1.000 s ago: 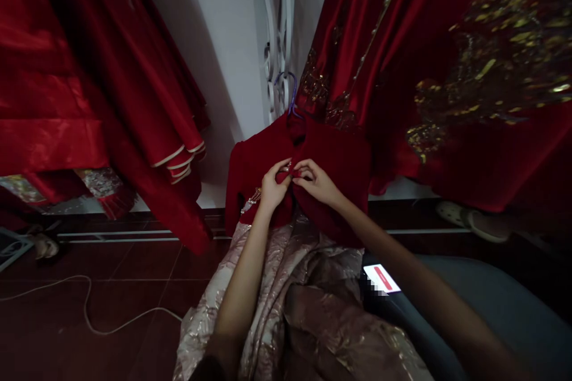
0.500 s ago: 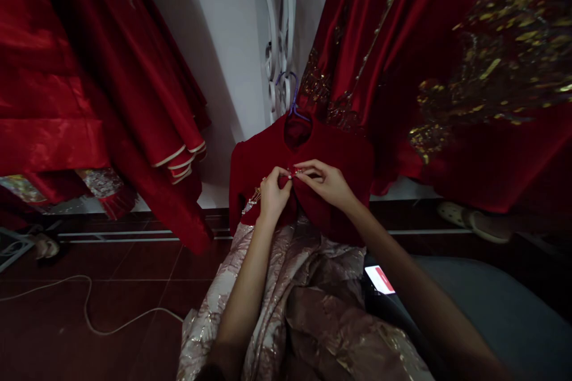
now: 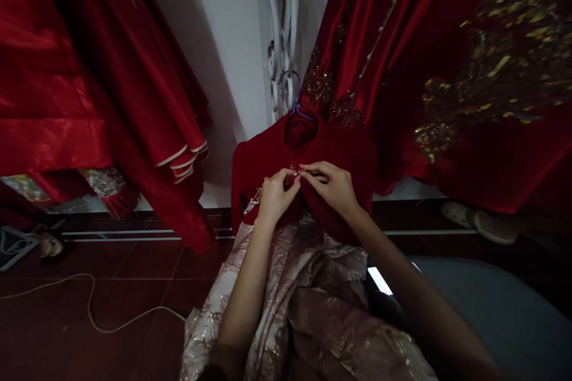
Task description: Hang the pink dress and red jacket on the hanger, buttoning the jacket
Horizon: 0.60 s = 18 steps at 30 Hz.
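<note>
A dark red velvet jacket [image 3: 353, 152] on a purple hanger [image 3: 292, 92] lies in front of me, above a pink-gold brocade skirt [image 3: 322, 309]. My left hand [image 3: 274, 196] and my right hand [image 3: 333, 187] meet at the jacket's front just below the collar. Both pinch a small shiny fastening on the front edges. Fingertips of the two hands touch. A gold tassel ornament [image 3: 254, 197] hangs on the jacket left of my left hand.
Red satin garments [image 3: 89, 89] hang at the left, and gold-embroidered red ones [image 3: 469, 71] at the right. A white wall [image 3: 223, 41] stands behind. A white cable [image 3: 89, 309] runs across the dark red floor. A lit phone [image 3: 379, 280] lies by a grey seat [image 3: 491, 309]. Slippers [image 3: 473, 220] sit at the right.
The collar, folded over a second ago, now lies open and flat. Both hands have shifted slightly right and stayed pinched together on the jacket front. The phone is more hidden by my right arm.
</note>
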Motion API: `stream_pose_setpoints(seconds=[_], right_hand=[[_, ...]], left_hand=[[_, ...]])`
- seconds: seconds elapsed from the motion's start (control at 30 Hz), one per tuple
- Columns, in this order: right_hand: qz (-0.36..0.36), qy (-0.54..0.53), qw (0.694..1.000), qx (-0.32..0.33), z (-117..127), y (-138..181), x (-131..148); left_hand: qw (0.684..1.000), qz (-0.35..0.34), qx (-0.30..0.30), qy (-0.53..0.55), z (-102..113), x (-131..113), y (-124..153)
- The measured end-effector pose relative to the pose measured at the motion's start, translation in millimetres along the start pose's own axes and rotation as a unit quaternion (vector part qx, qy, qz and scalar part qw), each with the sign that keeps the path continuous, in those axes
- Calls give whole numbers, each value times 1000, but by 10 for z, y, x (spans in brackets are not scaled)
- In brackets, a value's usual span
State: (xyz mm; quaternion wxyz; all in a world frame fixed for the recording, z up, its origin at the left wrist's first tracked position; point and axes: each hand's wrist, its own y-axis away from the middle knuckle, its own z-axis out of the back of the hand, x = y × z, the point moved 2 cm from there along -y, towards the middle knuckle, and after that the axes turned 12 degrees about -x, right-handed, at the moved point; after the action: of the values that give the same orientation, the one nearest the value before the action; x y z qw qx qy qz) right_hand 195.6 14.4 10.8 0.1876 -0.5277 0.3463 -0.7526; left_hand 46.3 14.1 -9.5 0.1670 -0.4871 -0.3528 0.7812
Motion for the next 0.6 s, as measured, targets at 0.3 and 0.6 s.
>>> stream_pose_setpoints(seconds=[0.3, 0.6], right_hand=[[-5, -2, 1000, 11, 31, -4, 3], [-62, -30, 997, 32, -10, -146, -331]], left_hand=[[996, -50, 55, -50, 23, -67, -27], [998, 18, 15, 56, -18, 74, -138]])
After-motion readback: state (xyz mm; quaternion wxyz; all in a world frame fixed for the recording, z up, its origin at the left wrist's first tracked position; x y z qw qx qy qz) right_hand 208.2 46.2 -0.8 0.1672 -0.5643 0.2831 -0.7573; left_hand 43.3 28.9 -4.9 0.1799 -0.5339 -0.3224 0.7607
